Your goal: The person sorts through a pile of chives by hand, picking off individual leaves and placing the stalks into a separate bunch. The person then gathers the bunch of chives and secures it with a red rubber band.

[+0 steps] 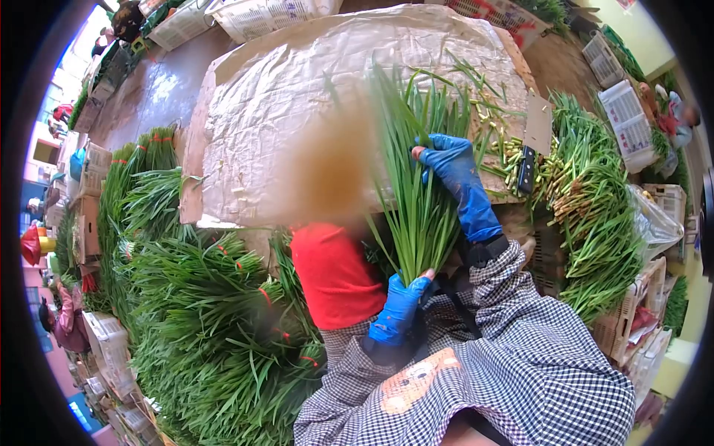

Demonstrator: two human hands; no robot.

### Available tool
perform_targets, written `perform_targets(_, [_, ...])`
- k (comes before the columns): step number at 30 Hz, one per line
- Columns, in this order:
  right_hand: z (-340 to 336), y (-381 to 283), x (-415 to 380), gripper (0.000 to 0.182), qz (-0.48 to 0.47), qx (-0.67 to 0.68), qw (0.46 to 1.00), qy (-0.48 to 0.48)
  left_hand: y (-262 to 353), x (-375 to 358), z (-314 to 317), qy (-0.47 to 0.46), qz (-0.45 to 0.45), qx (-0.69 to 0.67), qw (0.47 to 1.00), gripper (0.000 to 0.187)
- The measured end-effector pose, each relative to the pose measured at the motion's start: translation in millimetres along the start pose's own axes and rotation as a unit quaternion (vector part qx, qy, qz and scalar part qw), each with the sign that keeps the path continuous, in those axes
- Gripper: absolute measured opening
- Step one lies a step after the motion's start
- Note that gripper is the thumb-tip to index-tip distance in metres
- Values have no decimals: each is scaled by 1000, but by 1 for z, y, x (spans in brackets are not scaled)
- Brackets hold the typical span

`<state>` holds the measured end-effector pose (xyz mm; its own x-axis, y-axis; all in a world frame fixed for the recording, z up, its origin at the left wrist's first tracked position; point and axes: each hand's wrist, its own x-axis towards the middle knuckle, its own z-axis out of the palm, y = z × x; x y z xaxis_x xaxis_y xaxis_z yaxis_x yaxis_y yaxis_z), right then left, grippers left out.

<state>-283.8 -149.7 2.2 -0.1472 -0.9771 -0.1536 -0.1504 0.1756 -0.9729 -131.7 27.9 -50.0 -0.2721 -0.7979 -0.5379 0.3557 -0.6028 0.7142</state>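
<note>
A bunch of long, flat green leaves [415, 215], like garlic chives, stands fanned out in front of me. My left hand [399, 306], in a blue glove, is closed round its lower end; the thumb tip is bare. Higher up, my right hand [452, 167], also blue-gloved, pinches leaves at the bunch's right side, thumb and forefinger together. Behind the bunch, more loose leaves [446, 108] lie on the covered board [253, 134]. Cut pale stem ends [491, 123] are scattered to the right of them, near a small black object [526, 169].
Bundles of greens [223, 297] with red ties are heaped at left. A pile of greens [587, 215] lies at right. Red cloth [336, 275] is beside my left hand, below a blurred patch. White crates [271, 16] stand beyond the board. People are at the far edges.
</note>
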Motion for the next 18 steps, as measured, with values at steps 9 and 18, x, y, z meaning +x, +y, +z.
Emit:
perform_targets(9, [-14, 8, -1, 14, -65, 70, 995, 42, 0, 0, 0, -2, 6, 19, 1000, 20])
perform_targets(18, [-13, -22, -22, 14, -63, 143, 988, 17, -1, 1, -1, -12, -4, 9, 1000, 16])
